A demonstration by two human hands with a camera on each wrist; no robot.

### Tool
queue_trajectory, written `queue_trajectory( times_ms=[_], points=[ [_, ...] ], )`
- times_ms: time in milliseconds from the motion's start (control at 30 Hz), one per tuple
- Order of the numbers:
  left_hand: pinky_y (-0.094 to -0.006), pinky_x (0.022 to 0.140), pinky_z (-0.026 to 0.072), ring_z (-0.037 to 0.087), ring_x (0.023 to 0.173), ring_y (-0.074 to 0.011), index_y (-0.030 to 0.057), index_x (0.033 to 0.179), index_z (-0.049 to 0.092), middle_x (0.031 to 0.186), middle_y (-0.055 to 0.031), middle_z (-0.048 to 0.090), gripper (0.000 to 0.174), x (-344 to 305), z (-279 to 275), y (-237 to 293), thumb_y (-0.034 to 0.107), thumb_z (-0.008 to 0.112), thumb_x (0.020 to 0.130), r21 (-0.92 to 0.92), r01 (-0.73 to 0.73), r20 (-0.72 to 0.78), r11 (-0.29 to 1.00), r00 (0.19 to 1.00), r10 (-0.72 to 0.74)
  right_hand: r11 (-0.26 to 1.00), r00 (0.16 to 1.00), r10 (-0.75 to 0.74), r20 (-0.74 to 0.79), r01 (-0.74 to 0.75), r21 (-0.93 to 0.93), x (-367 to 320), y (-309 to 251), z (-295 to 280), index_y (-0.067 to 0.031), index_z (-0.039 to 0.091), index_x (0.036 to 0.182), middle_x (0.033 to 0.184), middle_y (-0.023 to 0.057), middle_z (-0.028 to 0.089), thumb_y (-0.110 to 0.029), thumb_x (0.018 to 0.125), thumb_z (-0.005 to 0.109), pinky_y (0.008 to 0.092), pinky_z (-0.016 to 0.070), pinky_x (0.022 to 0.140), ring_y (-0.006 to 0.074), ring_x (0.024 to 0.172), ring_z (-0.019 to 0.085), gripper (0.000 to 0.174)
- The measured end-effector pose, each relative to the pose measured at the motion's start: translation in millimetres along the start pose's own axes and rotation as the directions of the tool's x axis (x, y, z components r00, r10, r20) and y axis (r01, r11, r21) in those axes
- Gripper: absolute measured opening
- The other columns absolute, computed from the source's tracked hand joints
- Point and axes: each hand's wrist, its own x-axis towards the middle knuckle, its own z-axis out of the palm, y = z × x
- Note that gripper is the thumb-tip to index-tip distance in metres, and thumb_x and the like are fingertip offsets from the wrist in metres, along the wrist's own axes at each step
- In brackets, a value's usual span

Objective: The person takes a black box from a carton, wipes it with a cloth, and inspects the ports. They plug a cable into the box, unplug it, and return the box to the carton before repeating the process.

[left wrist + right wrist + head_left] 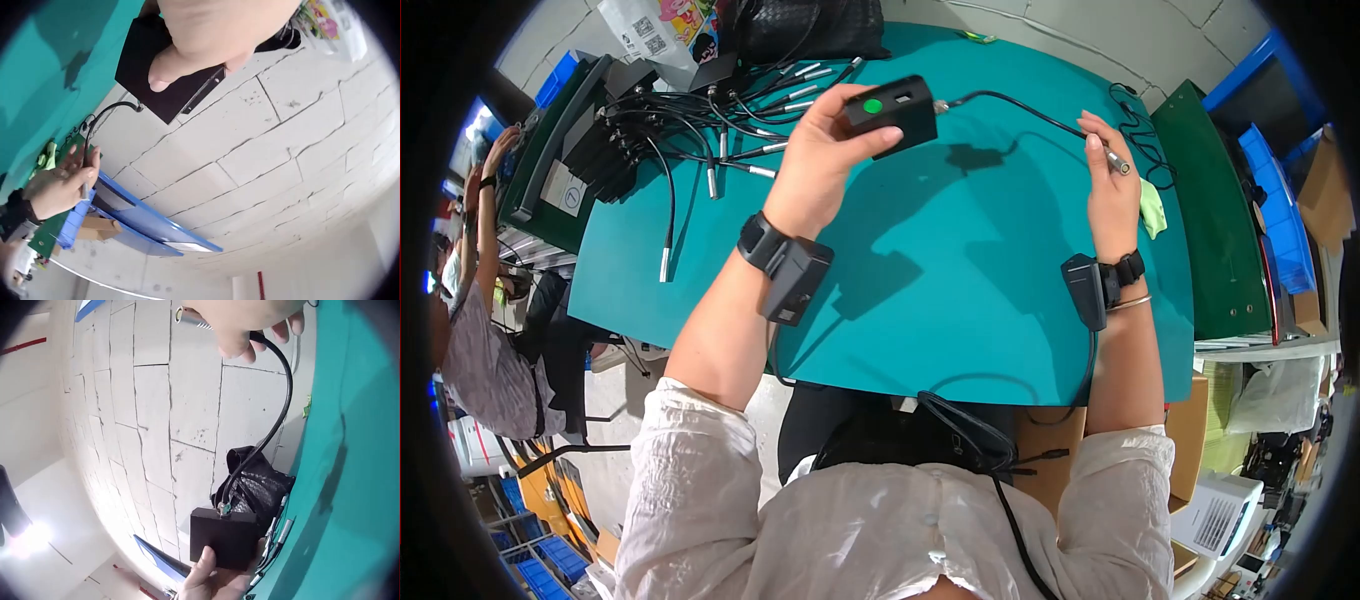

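Note:
My left hand (pixel 813 165) grips a small black box (pixel 916 122) above the table, thumb across its near side. A round green sticker (pixel 872 106) and a small rectangular opening show on the box. From its right end, at a metal fitting (pixel 941 106), a black cable (pixel 1012 98) arcs over to my right hand (pixel 1112 195). There the thumb and fingers pinch the cable's far end, and its silver cylindrical connector (pixel 1118 163) sticks out past them. In the right wrist view the connector's open round end (pixel 180 315) points away from the hand.
Several similar black boxes (pixel 605 150) with cables and silver connectors (pixel 712 180) are heaped at the left of the green table (pixel 870 340). Behind them lie a black bag (pixel 820 30) and a printed bag (pixel 640 40). A light-green cloth (pixel 1152 208) and a thin black cable (pixel 1150 130) lie at right.

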Motion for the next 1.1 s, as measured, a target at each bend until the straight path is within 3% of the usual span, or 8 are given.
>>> queue_trajectory(
  times_ms=[133, 367, 433, 567, 667, 733, 833, 1100],
  points=[
    [-0.0270, 0.086, 0.0475, 0.058, 0.097, -0.0113, 0.0047, 0.111, 0.059, 0.103, -0.0019, 0.062, 0.037, -8, 12, 8, -0.005, 0.071, 0.077, 0.154, 0.009, 0.062, 0.988, 0.998, -0.018, 0.994, 0.994, 0.102, 0.032, -0.101, -0.048, -1, 3, -2, -0.0047, 0.062, 0.114, 0.115, 0.0089, 0.063, -0.029, 0.098, 0.051, 0.0285, 0.0432, 0.092, 0.0184, 0.106, 0.057, 0.032],
    [-0.0267, 0.088, 0.0481, 0.059, 0.100, -0.0126, 0.0038, 0.111, 0.059, 0.107, -0.0030, 0.063, 0.037, -10, 16, 12, -0.008, 0.068, 0.077, 0.215, -0.079, 0.125, 0.973, 0.991, 0.053, 0.998, 0.999, 0.029, 0.037, -0.027, -0.051, -1, 2, 0, -0.0033, 0.062, 0.115, 0.112, 0.0093, 0.064, -0.030, 0.098, 0.051, 0.0289, 0.0434, 0.091, 0.0191, 0.104, 0.058, 0.033],
    [-0.0284, 0.091, 0.0485, 0.059, 0.105, -0.0147, 0.0040, 0.109, 0.059, 0.114, -0.0068, 0.063, 0.036, -10, 17, 13, -0.009, 0.067, 0.077, 0.282, -0.109, 0.152, 0.953, 0.986, 0.068, 0.998, 0.999, 0.020, 0.038, -0.017, -0.062, -1, 2, 0, -0.0034, 0.062, 0.115, 0.112, 0.0094, 0.064, -0.029, 0.098, 0.051, 0.0290, 0.0434, 0.091, 0.0192, 0.104, 0.058, 0.033],
    [-0.0315, 0.098, 0.0445, 0.059, 0.107, -0.0161, 0.0058, 0.106, 0.063, 0.113, -0.0051, 0.065, 0.035, -9, 17, 8, -0.009, 0.068, 0.074, 0.214, -0.142, 0.179, 0.967, 0.978, 0.104, 0.998, 0.999, 0.025, 0.046, -0.022, -0.063, -2, 0, -1, -0.0038, 0.062, 0.114, 0.111, 0.0091, 0.064, -0.028, 0.097, 0.052, 0.0293, 0.0435, 0.090, 0.0191, 0.103, 0.058, 0.031],
    [-0.0318, 0.100, 0.0435, 0.058, 0.111, -0.0184, 0.0051, 0.105, 0.063, 0.116, -0.0074, 0.065, 0.034, -9, 17, 8, -0.009, 0.068, 0.074, 0.212, -0.165, 0.213, 0.963, 0.970, 0.119, 0.998, 0.998, 0.026, 0.049, -0.024, -0.055, -3, -1, 0, -0.0038, 0.062, 0.113, 0.110, 0.0090, 0.064, -0.028, 0.097, 0.052, 0.0293, 0.0436, 0.090, 0.0189, 0.102, 0.058, 0.031],
    [-0.0327, 0.098, 0.0473, 0.057, 0.116, -0.0229, 0.0043, 0.106, 0.058, 0.122, -0.0149, 0.061, 0.035, -7, 15, 7, -0.011, 0.066, 0.076, 0.286, -0.251, 0.281, 0.925, 0.945, 0.169, 0.998, 0.998, 0.022, 0.051, -0.019, -0.058, -3, -1, 0, -0.0038, 0.063, 0.112, 0.109, 0.0089, 0.064, -0.028, 0.097, 0.053, 0.0292, 0.0437, 0.089, 0.0187, 0.102, 0.058, 0.031],
    [-0.0318, 0.100, 0.0436, 0.059, 0.111, -0.0187, 0.0055, 0.107, 0.064, 0.115, -0.0074, 0.065, 0.036, -8, 17, 5, -0.009, 0.068, 0.074, 0.222, -0.214, 0.237, 0.951, 0.958, 0.161, 0.995, 0.999, 0.030, 0.045, -0.026, -0.092, -3, -3, 1, -0.0037, 0.063, 0.112, 0.108, 0.0091, 0.065, -0.029, 0.097, 0.053, 0.0290, 0.0444, 0.088, 0.0187, 0.101, 0.059, 0.031],
    [-0.0313, 0.098, 0.0444, 0.060, 0.107, -0.0173, 0.0065, 0.107, 0.065, 0.113, -0.0049, 0.065, 0.036, -8, 17, 4, -0.007, 0.070, 0.074, 0.260, -0.213, 0.229, 0.942, 0.961, 0.154, 0.995, 0.998, 0.000, 0.067, 0.007, -0.100, -4, -2, 3, -0.0041, 0.065, 0.104, 0.099, 0.0104, 0.067, -0.029, 0.098, 0.051, 0.0299, 0.0473, 0.082, 0.0186, 0.090, 0.062, 0.029]
  ],
)
